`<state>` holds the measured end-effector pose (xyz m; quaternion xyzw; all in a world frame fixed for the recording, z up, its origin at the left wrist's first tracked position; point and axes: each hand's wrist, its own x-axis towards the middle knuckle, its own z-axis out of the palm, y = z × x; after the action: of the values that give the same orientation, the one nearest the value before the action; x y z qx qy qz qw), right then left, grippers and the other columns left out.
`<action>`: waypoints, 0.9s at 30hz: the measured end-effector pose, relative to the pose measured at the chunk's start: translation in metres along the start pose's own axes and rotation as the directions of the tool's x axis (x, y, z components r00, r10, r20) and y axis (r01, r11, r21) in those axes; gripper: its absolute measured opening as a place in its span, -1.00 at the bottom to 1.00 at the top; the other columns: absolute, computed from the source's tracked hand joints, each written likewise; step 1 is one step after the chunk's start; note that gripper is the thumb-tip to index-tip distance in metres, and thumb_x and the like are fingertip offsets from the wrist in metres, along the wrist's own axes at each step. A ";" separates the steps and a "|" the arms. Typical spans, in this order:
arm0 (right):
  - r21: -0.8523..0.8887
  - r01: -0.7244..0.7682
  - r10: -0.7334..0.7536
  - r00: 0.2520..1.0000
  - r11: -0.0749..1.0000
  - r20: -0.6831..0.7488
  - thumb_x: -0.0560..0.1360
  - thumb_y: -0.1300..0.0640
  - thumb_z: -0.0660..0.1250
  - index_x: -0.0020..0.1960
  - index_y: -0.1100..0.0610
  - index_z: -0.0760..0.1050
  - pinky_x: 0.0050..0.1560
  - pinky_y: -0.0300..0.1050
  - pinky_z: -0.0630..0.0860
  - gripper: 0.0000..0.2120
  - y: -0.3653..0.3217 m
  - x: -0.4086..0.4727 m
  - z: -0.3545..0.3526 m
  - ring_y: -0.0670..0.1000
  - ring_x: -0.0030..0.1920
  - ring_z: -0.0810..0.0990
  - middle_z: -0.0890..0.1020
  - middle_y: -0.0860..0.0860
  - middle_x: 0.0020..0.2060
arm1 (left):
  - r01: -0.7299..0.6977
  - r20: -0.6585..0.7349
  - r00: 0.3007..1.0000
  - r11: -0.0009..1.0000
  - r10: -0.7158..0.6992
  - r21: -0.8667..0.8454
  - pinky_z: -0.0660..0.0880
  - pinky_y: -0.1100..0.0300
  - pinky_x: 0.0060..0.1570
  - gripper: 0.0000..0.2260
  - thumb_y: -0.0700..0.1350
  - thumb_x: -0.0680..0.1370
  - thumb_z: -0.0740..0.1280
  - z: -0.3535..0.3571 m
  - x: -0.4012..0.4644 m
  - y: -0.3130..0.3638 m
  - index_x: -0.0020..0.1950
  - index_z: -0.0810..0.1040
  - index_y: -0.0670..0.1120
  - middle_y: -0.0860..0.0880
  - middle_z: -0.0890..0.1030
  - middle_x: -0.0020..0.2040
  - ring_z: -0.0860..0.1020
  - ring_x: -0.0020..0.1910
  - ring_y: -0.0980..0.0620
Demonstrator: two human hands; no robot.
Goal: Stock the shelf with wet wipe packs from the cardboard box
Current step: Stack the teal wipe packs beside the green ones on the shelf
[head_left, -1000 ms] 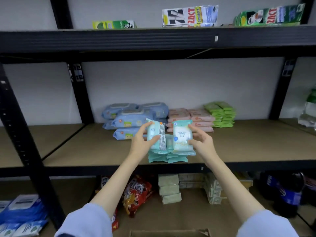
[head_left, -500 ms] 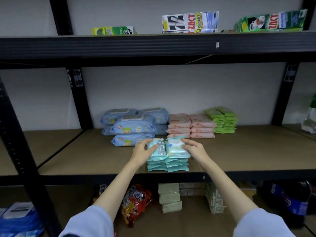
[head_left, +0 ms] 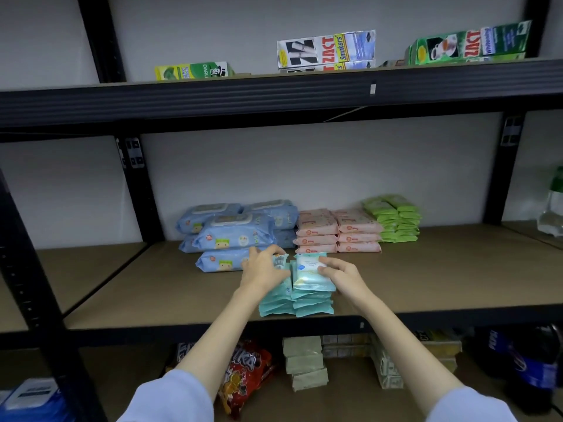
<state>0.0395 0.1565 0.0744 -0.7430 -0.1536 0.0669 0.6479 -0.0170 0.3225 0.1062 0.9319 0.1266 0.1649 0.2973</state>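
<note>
From the head camera, two side-by-side stacks of teal wet wipe packs sit at the front edge of the middle shelf, each pack lying flat with its long axis running from front to back. The left hand has its fingers curled over the top pack of the left stack. The right hand pinches the right edge of the top pack on the right stack, label upward. Behind stand blue packs, pink packs and green packs.
</note>
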 end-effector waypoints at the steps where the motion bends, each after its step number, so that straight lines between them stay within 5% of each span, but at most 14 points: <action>1: -0.004 -0.001 0.001 1.000 1.000 0.006 0.51 0.24 0.29 0.31 0.22 0.43 0.31 -0.04 0.39 -0.63 0.000 0.000 0.000 0.09 0.24 0.50 0.49 0.16 0.27 | -0.031 -0.025 0.999 0.997 0.029 -0.074 0.39 0.12 0.21 -0.67 -0.13 0.44 0.35 -0.003 0.002 -0.003 0.19 0.49 0.07 -0.12 0.35 0.25 0.38 0.23 -0.14; 4: -0.024 -0.006 0.006 1.000 1.000 0.010 0.50 0.21 0.31 0.30 0.19 0.44 0.36 0.04 0.36 -0.63 0.000 0.002 0.000 0.09 0.27 0.48 0.49 0.15 0.28 | -0.077 -0.096 0.995 0.905 0.040 -0.418 0.36 0.43 -0.27 -0.75 -0.27 0.52 0.22 -0.016 0.001 -0.008 0.07 0.58 0.00 -0.01 0.49 0.08 0.41 -0.17 0.13; 7: -0.032 -0.011 0.011 1.000 0.999 0.018 0.50 0.16 0.32 0.30 0.17 0.45 0.36 0.01 0.35 -0.63 -0.001 0.002 0.000 0.07 0.27 0.47 0.49 0.11 0.28 | 0.035 -0.004 0.998 0.664 -0.057 -0.746 0.39 0.25 -0.26 -0.66 -0.30 0.56 0.04 -0.024 -0.004 -0.007 0.02 0.58 -0.04 0.02 0.51 -0.04 0.44 -0.16 0.09; 10: -0.077 -0.004 0.007 0.999 0.997 0.040 0.50 0.07 0.33 0.32 0.13 0.42 0.25 -0.17 0.33 -0.59 -0.003 -0.001 -0.001 -0.03 0.23 0.42 0.45 -0.02 0.19 | 0.195 0.170 0.981 0.504 -0.096 -0.841 0.49 0.03 -0.10 -0.77 -0.20 0.59 0.10 -0.018 -0.007 -0.010 0.11 0.52 -0.08 -0.11 0.53 0.04 0.50 0.03 -0.10; 13: -0.161 -0.021 0.028 0.999 0.987 0.046 0.45 -0.07 0.36 0.31 0.01 0.42 0.01 -0.23 0.43 -0.54 -0.003 -0.006 -0.002 -0.03 0.09 0.48 0.47 -0.06 0.09 | 0.154 0.095 0.988 0.689 -0.122 -0.708 0.45 0.03 0.12 -0.87 -0.15 0.51 0.34 -0.005 -0.005 -0.022 0.04 0.52 -0.05 -0.15 0.53 0.13 0.52 0.11 -0.11; 15: -0.214 -0.040 0.050 0.998 0.976 0.045 0.42 -0.11 0.38 0.23 -0.07 0.42 -0.39 -0.29 0.40 -0.59 -0.005 -0.010 -0.005 -0.06 -0.28 0.54 0.58 -0.05 -0.17 | 0.078 0.012 0.996 0.816 -0.087 -0.573 0.45 0.12 0.05 -0.77 -0.19 0.46 0.40 0.001 -0.003 -0.030 0.09 0.51 -0.05 -0.11 0.52 0.10 0.50 0.04 -0.04; 17: -0.239 -0.052 0.061 0.998 0.970 0.032 0.41 -0.08 0.41 0.21 -0.11 0.39 -0.56 -0.30 0.31 -0.59 -0.005 -0.013 -0.008 -0.10 -0.51 0.46 0.55 -0.04 -0.36 | 0.033 -0.024 0.998 0.835 -0.056 -0.549 0.42 0.19 0.02 -0.72 -0.20 0.44 0.42 0.004 -0.002 -0.036 0.12 0.50 -0.06 -0.09 0.51 0.12 0.47 0.05 0.00; 21: -0.227 -0.045 0.043 0.999 0.973 -0.014 0.40 0.02 0.44 0.18 -0.07 0.42 -0.63 -0.33 0.29 -0.62 -0.011 -0.016 -0.013 -0.08 -0.49 0.45 0.55 0.00 -0.29 | 0.020 0.006 1.000 0.852 -0.020 -0.523 0.38 0.22 0.03 -0.73 -0.14 0.45 0.42 0.007 -0.003 -0.043 0.11 0.47 -0.03 -0.09 0.47 0.19 0.43 0.10 0.01; 24: -0.222 -0.055 0.043 0.997 0.973 -0.057 0.39 0.09 0.46 0.10 -0.08 0.45 -0.61 -0.31 0.34 -0.67 -0.015 -0.016 -0.015 -0.05 -0.46 0.47 0.57 0.04 -0.23 | 0.027 0.020 1.000 0.847 -0.019 -0.531 0.40 0.33 -0.15 -0.70 -0.15 0.46 0.41 0.008 -0.005 -0.042 0.17 0.48 -0.11 -0.07 0.45 0.15 0.42 0.05 0.03; 27: -0.108 -0.015 0.002 0.993 0.994 -0.119 0.36 0.25 0.46 0.05 -0.03 0.53 -0.33 -0.10 0.60 -0.67 -0.014 -0.013 -0.018 0.08 -0.26 0.60 0.55 0.12 -0.18 | 0.023 0.023 1.000 0.841 -0.013 -0.540 0.38 0.45 -0.20 -0.71 -0.16 0.47 0.41 0.006 -0.005 -0.042 0.15 0.47 -0.11 -0.06 0.44 0.12 0.42 0.00 0.06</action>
<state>0.0300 0.1373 0.0900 -0.7803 -0.1153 0.0169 0.6144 -0.0246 0.3511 0.0756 0.8107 0.0809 0.1824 0.5504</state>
